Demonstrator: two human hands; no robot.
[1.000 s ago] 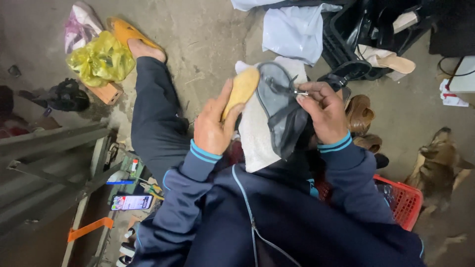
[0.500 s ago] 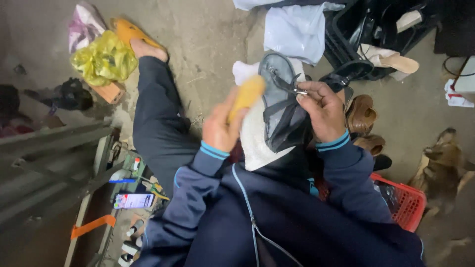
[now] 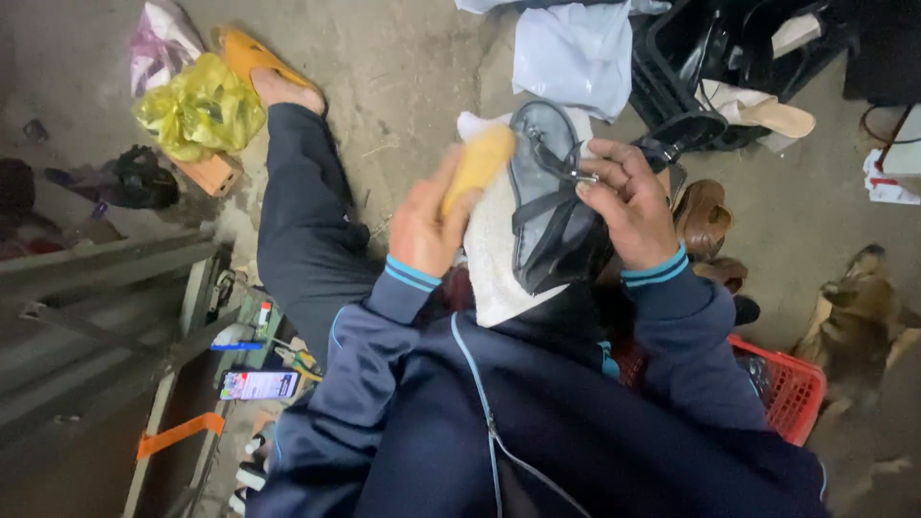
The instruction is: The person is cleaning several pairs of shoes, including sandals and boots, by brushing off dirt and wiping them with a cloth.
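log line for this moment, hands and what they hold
left hand: grips yellow sponge | right hand: holds dark sandal by strap | white cloth: under sandal | sponge beside sandal

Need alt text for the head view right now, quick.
Seated person's right hand holds a dark grey strappy sandal over a white cloth while the left hand grips a yellow sponge-like pad beside it. Red plastic basket sits at right.
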